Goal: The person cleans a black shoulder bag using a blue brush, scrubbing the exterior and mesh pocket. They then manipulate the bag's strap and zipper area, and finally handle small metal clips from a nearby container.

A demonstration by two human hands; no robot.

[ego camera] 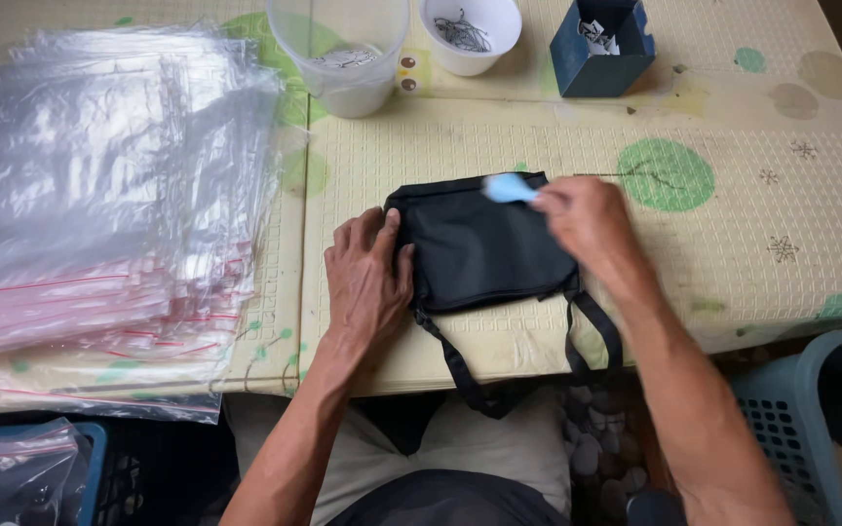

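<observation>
A small black bag (pixel 484 244) lies flat on the bench (pixel 733 244), near its front edge and about midway between the person's two arms. Its black straps (pixel 460 365) trail off the front edge and hang toward the person's lap.

The left hand (pixel 367 278) rests palm down, fingers spread and relaxed, on the left end of the bag; the fingertips and thumb lie over the bag's left edge while the heel of the hand sits on the bench just beside it. It presses rather than grips.

The right hand (pixel 587 219) hovers over the bag's upper right corner, fingers pinched around a small light-blue object (pixel 509 188), which sticks out to the left of the fingertips and lies over the top edge of the bag. The object is blurred, so its kind cannot be told.

To the left of the bag, a thick stack of clear plastic zip bags (pixel 109 195) with red seal strips covers the bench. At the far edge stand a clear plastic tub (pixel 343 58), a white cup (pixel 470 34) holding small metal pieces, and a dark blue box (pixel 601 49). A blue-grey basket (pixel 811 419) sits below the bench on the right.
</observation>
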